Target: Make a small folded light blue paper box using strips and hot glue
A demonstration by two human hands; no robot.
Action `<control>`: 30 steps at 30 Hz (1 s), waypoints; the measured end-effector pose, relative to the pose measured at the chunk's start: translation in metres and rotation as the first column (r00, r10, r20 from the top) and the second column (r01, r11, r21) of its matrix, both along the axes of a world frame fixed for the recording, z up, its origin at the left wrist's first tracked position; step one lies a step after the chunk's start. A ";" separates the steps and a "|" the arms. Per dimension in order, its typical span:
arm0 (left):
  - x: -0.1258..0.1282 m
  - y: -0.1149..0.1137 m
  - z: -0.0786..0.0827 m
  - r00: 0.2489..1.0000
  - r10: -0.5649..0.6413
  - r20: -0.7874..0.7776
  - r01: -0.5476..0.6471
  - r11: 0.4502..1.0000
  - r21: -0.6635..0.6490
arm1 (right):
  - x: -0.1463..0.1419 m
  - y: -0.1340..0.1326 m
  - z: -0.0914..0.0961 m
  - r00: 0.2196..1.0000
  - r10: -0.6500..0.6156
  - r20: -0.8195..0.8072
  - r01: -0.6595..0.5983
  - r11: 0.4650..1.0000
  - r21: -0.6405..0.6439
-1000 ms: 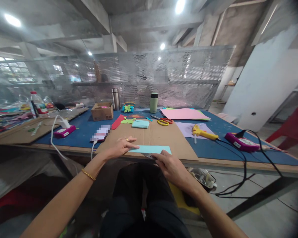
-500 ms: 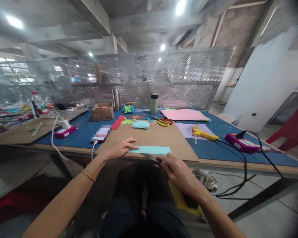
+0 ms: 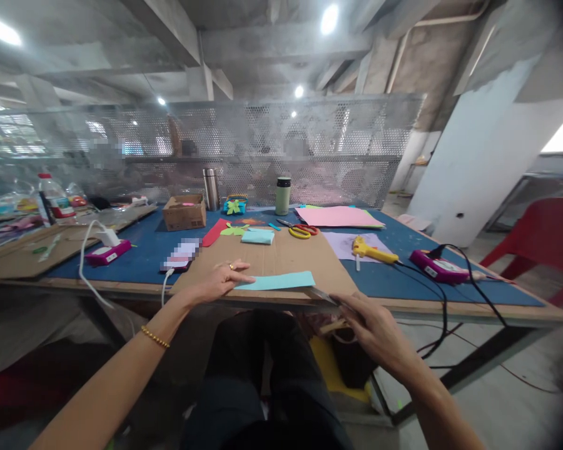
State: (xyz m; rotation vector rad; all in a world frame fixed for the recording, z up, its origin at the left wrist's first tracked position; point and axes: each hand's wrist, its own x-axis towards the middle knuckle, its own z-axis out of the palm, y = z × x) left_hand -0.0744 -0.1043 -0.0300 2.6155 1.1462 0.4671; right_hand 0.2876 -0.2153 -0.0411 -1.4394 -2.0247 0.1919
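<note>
A light-blue paper strip (image 3: 279,281) lies near the front edge of a flat piece of cardboard (image 3: 281,256), its right end slightly raised. My left hand (image 3: 220,279) is open over the strip's left end, with the fingers stretched out and a fingertip pressing on the paper. Off the strip's right end, at the table's front edge, my right hand (image 3: 370,322) is closed around a thin grey blade-like tool (image 3: 325,295). The tool points left with its tip close to the strip's right corner; its handle is hidden in my fingers.
Beyond the strip lie a folded light-blue piece (image 3: 258,236), green cutouts (image 3: 234,230), a red piece (image 3: 214,233) and scissors (image 3: 303,230). A yellow glue gun (image 3: 374,250) rests on purple paper at right, its cord trailing off the table. A phone (image 3: 182,255) lies left.
My right hand has drawn the blade-like tool rightward, from under the strip to past its right end. That end now tilts up a little. My left hand stays on the left end.
</note>
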 end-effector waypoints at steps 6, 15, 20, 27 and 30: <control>0.001 -0.001 0.001 1.000 0.001 -0.002 -0.001 1.000 -0.008 | 0.010 0.000 0.001 0.997 -0.068 0.021 0.066 0.994 0.092; 0.000 0.000 0.001 1.000 0.002 -0.011 -0.002 1.000 -0.012 | 0.010 0.005 -0.004 0.969 -0.194 0.151 0.160 0.963 0.215; 0.001 0.000 0.001 1.000 0.008 -0.005 -0.008 1.000 -0.020 | 0.004 0.009 -0.001 0.952 -0.210 0.223 0.181 0.973 0.143; 0.001 0.000 -0.001 1.000 0.009 0.009 -0.009 1.000 -0.012 | 0.001 0.011 0.004 0.966 -0.155 0.209 0.137 0.986 0.098; 0.001 0.000 0.000 1.000 0.009 0.007 -0.009 1.000 -0.008 | 0.002 0.011 0.004 0.959 -0.172 0.224 0.150 0.982 0.112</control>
